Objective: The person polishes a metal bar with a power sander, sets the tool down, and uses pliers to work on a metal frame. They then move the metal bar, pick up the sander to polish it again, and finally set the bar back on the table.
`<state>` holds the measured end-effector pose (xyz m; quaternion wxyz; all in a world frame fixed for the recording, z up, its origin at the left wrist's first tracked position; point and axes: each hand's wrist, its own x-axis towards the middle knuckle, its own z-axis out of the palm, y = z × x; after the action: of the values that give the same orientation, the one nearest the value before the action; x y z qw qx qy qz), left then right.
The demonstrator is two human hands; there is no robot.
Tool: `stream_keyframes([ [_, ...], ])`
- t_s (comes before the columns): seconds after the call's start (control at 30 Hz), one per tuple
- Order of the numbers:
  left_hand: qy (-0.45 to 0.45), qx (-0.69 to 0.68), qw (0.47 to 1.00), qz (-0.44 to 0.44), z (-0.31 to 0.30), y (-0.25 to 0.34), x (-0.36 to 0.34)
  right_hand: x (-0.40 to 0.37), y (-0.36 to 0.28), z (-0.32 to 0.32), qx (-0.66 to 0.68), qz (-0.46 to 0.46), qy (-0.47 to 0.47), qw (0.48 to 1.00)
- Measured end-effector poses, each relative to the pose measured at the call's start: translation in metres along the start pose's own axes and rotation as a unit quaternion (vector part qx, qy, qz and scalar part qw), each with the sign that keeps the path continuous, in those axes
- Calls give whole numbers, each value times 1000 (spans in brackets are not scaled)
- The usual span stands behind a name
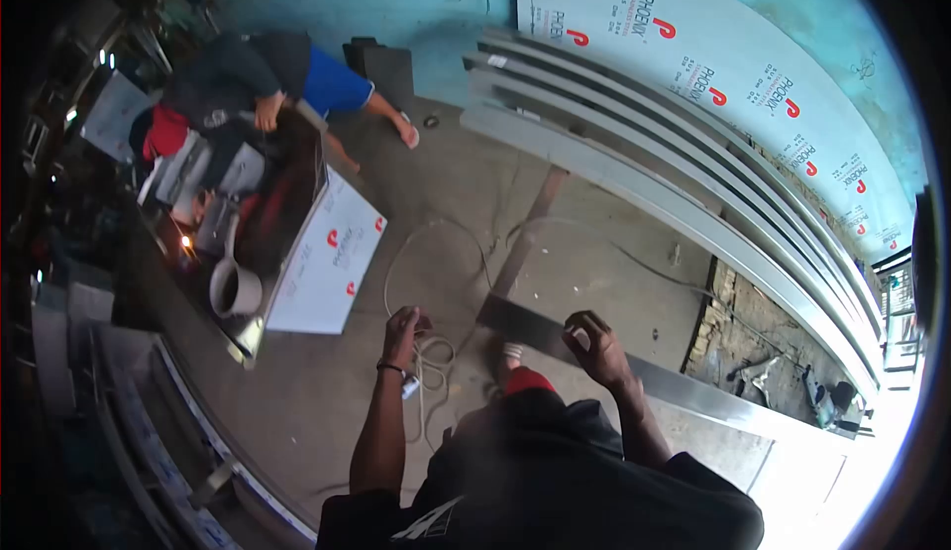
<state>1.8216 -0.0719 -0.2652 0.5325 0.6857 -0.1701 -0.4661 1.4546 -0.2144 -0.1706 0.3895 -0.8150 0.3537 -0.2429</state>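
**Fingers shut on cord (left) and on small pale object (right)**

Fingers of the left hand (401,334) are curled shut round a white cord (433,360). Its loops hang just beside the wrist and trail onto the concrete floor (327,391). Fingers of the right hand (596,347) are bent in round a small pale object (579,334), held at the fingertips; what it is cannot be told. This hand sits over the near end of a long metal bar (693,391) lying on the floor; contact with the bar is unclear. A foot (513,364) stands between the hands. Farther off: printed white sheet (332,253), grey pipe piece (236,290), another person (267,79) crouched near sparks (185,243). Farthest: stacked metal channels (634,168).
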Motion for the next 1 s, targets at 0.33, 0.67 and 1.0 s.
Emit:
stream_keyframes([
  [0.33,-49,48,996,60,26,215,156,65,-9,-13,32,73,116,990],
  [0.67,-260,155,952,40,106,227,455,49,-28,-1,-27,253,320,913],
  [1.0,-254,85,933,-241,189,218,496,88,-111,120,-4,463,419,781],
])
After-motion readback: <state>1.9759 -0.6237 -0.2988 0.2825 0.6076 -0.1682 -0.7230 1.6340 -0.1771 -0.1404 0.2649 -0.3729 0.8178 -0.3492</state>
